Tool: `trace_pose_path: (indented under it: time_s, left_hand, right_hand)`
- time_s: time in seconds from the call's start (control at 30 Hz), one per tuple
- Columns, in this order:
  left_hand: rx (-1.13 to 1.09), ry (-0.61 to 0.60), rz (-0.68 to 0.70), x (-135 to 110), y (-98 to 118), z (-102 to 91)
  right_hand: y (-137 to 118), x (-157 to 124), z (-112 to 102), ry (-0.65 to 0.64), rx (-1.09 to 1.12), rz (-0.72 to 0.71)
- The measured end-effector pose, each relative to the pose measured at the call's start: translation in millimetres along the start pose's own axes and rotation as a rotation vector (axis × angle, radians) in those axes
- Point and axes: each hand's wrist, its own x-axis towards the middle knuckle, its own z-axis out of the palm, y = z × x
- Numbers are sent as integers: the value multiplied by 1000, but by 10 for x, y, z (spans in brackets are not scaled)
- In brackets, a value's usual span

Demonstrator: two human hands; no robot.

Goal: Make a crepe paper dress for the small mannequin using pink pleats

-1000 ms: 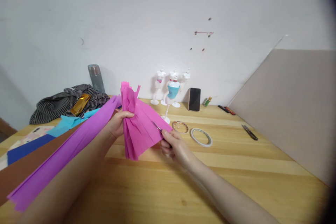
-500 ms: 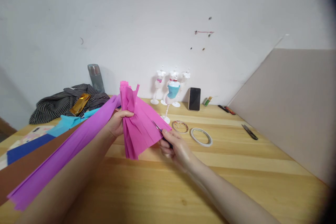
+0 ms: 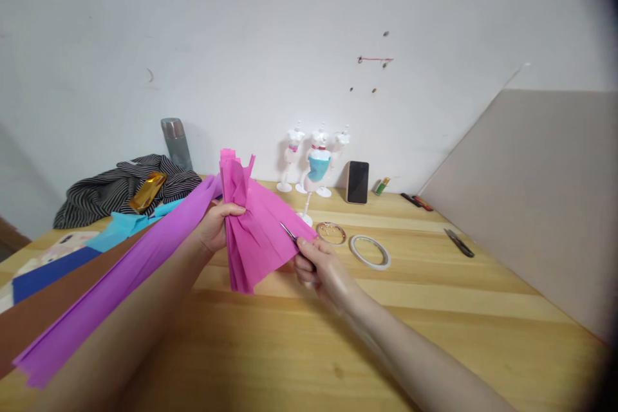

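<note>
Pink crepe paper (image 3: pixel 263 232) fans out in pleats above the table, gathered at its upper left. My left hand (image 3: pixel 217 222) pinches the gathered part between thumb and fingers. My right hand (image 3: pixel 316 264) is closed round the handles of small scissors (image 3: pixel 288 232), mostly hidden by the fingers. The blades lie against the right part of the pink paper and point up and left. Just behind stands a small white mannequin (image 3: pixel 313 183) with a turquoise wrap round its body. A long purple crepe paper strip (image 3: pixel 125 270) lies to the left, partly behind my left forearm.
More mini mannequins (image 3: pixel 294 148) stand by the wall. A phone (image 3: pixel 358 182), a tape roll (image 3: pixel 370 252), a ring with small beads (image 3: pixel 331 234) and a dark cutting tool (image 3: pixel 459 243) lie rightward. Leftward are striped cloth (image 3: pixel 101 190), a bottle (image 3: pixel 176 143) and brown paper (image 3: pixel 62 293).
The scissor blades look closer together than before. Both hands and the pink paper have hardly moved.
</note>
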Motion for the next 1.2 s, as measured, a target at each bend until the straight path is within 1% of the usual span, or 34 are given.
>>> trace_pose_path:
  time_s: [0.17,0.37,0.63,1.03,1.2]
  left_hand:
    - [-7,-12,-27,0,-16,-5]
    - [-2,-10,-85,-9,-55,55]
    - [-15,-19,-54,-27,-91,106]
    - [4,-20,-73,-41,-88,119]
    - [6,-39,-82,-36,-95,106]
  right_hand:
    - [7,-4,7,-15,28,-14]
    - [28,-12,9,-1,79,-49]
    - [43,-11,22,10,123,-35]
    - [49,-22,32,59,149,-35]
    - [60,-4,38,86,156,-42]
